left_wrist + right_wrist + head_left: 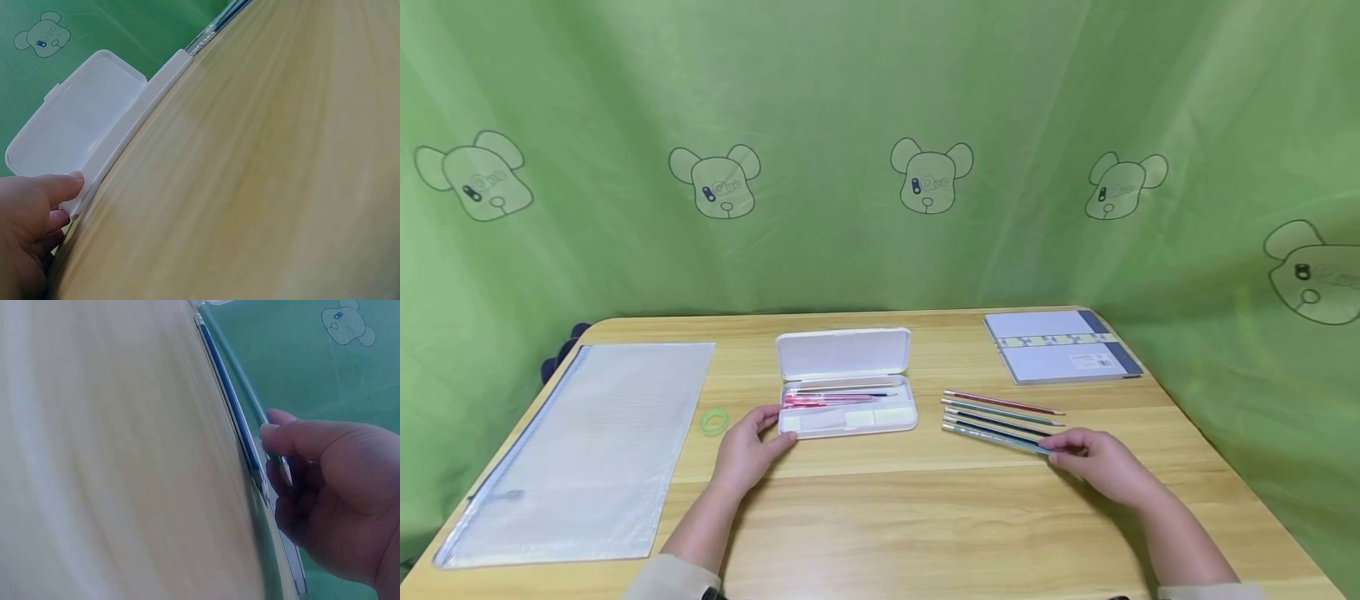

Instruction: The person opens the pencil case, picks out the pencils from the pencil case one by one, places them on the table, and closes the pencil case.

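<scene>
R hand (1097, 467) pinching teal pencil (997, 439) near its tip, approx. 3 o'clock from the case (850, 432); L hand (747, 450) gripping case corner at 8 o'clock. Pencil prob. light, stiff, a bit slick, pt. fragile: best held mid-shaft. Case prob. light, rigid; grab sidewalls.

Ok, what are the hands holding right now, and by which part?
The right hand pinches a pencil near its sharpened end; the left hand grips the open case at its near left corner.
</scene>
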Demonstrator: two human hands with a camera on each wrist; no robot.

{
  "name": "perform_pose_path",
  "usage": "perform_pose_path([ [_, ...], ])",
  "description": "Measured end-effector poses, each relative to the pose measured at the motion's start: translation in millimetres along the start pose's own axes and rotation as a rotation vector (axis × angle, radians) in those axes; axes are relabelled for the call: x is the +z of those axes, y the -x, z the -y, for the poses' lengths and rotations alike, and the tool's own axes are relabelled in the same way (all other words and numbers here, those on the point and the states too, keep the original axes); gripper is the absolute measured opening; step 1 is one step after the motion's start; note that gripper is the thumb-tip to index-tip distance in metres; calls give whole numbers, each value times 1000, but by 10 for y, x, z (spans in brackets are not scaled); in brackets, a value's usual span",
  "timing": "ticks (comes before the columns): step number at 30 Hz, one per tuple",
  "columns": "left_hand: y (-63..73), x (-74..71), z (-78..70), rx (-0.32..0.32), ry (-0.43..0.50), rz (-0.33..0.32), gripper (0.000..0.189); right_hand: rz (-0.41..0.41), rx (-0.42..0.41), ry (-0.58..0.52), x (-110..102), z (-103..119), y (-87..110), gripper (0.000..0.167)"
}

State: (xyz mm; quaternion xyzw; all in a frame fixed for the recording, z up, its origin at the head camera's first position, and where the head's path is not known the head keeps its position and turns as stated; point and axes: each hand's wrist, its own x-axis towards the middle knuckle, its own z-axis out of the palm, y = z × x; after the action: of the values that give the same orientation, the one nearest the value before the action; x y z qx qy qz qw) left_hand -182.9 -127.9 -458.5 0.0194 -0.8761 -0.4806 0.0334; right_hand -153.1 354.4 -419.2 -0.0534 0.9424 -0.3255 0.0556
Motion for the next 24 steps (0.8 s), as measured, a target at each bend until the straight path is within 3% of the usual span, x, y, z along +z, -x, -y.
perform_pose_path([
  [24, -3, 0, -7, -2, -2, 17, 50, 13, 9, 42, 46, -46, -22, 19],
])
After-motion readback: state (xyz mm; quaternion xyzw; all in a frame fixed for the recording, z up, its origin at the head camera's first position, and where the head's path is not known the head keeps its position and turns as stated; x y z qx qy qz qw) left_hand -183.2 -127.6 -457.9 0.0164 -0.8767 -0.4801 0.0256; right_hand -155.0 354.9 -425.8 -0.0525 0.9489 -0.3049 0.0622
